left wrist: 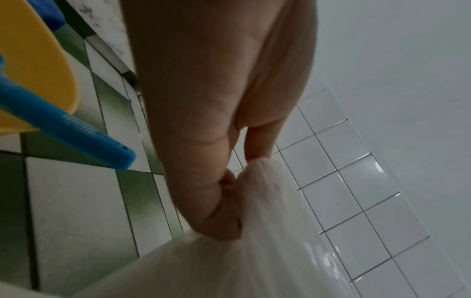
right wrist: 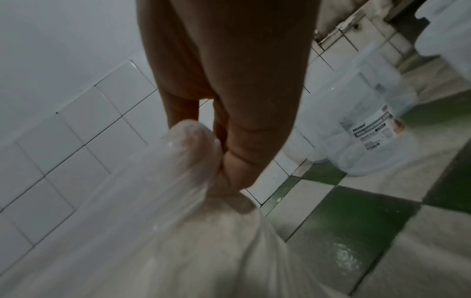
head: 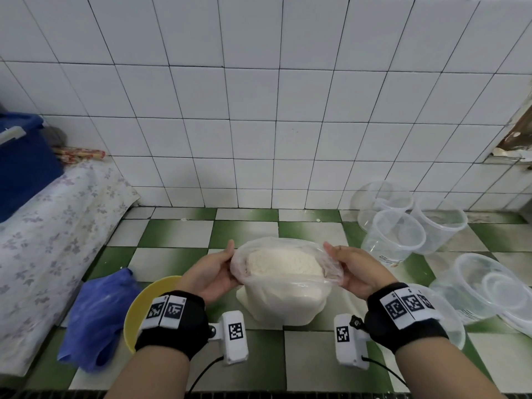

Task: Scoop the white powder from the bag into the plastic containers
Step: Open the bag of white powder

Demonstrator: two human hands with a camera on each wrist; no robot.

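**A:** Thin clear plastic, that bag (head: 280, 276), and it's stuffed with white powder (head: 283, 264). From the head view it sits on the green-and-white counter (head: 311, 358), left hand (head: 208, 273) and right hand (head: 352, 272) each pinching the rim to spread the mouth. Looks heavy and floppy, so I'd keep the grip up at the rim.

**B:** Agreed. The containers (head: 395, 237) on the right look empty; nothing scooped yet, I'd say. Yellow bowl (head: 144, 306) near the left wrist.

**A:** Left wrist view: fingers (left wrist: 216, 211) curl round bunched film, and a blue handle (left wrist: 76, 129) lies across the bowl. Could be the scoop, can't tell.

**B:** Right wrist view: same pinch, film dusty with powder. Slippery, probably tears easily.
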